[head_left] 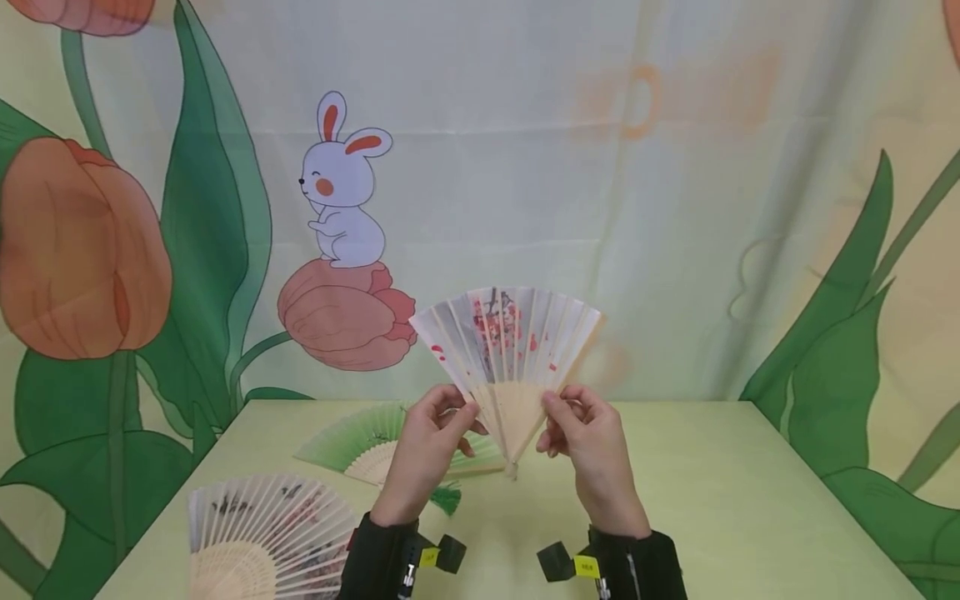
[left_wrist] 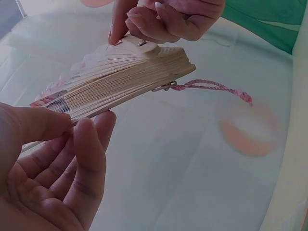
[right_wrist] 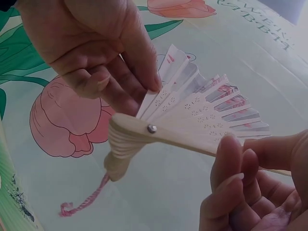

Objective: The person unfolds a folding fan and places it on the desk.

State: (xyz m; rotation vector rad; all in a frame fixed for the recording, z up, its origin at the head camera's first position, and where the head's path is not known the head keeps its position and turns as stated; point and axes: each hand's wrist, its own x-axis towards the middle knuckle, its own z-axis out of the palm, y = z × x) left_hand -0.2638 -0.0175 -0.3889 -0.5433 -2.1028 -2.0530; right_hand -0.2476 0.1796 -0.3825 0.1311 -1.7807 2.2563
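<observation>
A white folding fan [head_left: 536, 337] with red blossoms and pale wooden ribs is held up, partly spread, above the table. My left hand [head_left: 431, 446] pinches its left outer rib between thumb and fingers. On the other side, my right hand [head_left: 596, 454] pinches the right outer rib. The fan's pivot end points down, and a pink cord [right_wrist: 86, 199] hangs from it in the right wrist view. Seen from the left wrist, the wooden ribs [left_wrist: 115, 82] are stacked close together, with the left thumb and fingers on the outer rib.
A green folding fan [head_left: 345, 442] lies spread behind my left hand, with a dark green tassel [head_left: 447, 498]. Another white patterned fan [head_left: 255, 533] lies spread at the front left of the pale green table [head_left: 750, 500]. A printed curtain [head_left: 487, 125] hangs behind the table.
</observation>
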